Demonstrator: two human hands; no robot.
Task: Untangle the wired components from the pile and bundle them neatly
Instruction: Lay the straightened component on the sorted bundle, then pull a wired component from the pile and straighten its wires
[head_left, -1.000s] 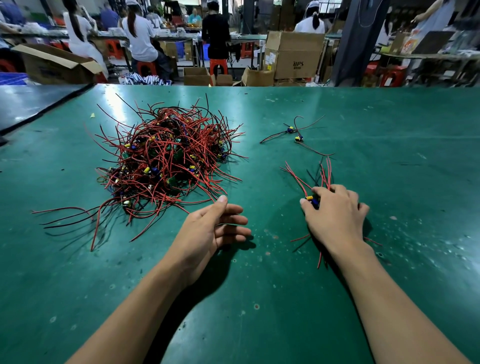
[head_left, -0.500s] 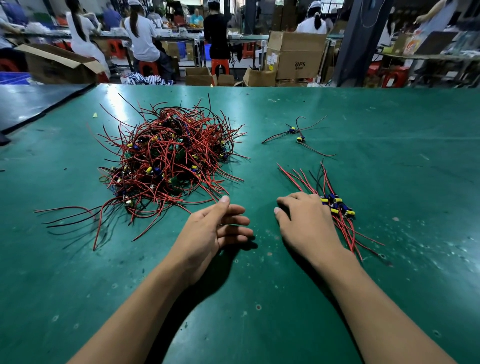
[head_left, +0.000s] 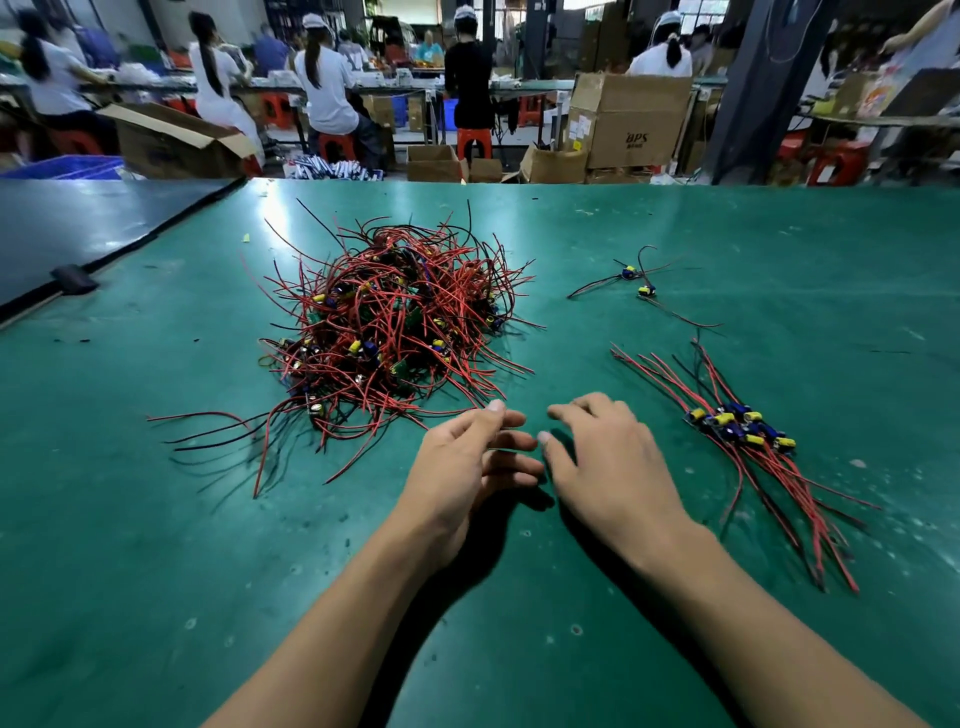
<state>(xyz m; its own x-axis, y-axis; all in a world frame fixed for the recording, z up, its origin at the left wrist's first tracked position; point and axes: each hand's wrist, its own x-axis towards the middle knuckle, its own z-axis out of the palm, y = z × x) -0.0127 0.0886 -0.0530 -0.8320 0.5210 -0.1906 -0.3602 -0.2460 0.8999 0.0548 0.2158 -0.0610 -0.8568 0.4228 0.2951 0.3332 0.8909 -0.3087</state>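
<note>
A tangled pile (head_left: 389, 332) of red and black wires with small yellow and blue components lies on the green table (head_left: 779, 239), left of centre. To the right lies a straightened bundle (head_left: 743, 431) of the same wired parts, free of both hands. Two loose wired components (head_left: 638, 280) sit farther back. My left hand (head_left: 467, 467) hovers near the pile's front edge with relaxed fingers, holding nothing. My right hand (head_left: 608, 462) is beside it, fingers spread and empty, left of the bundle.
A dark mat (head_left: 78, 228) adjoins the table at the left with a small black block (head_left: 72, 279) on the seam. Beyond the far edge stand cardboard boxes (head_left: 628, 119), red stools and several seated workers.
My right hand has let go of the bundle and moved left toward my left hand. The bundle stays on the table at the right. My left hand has barely moved.
</note>
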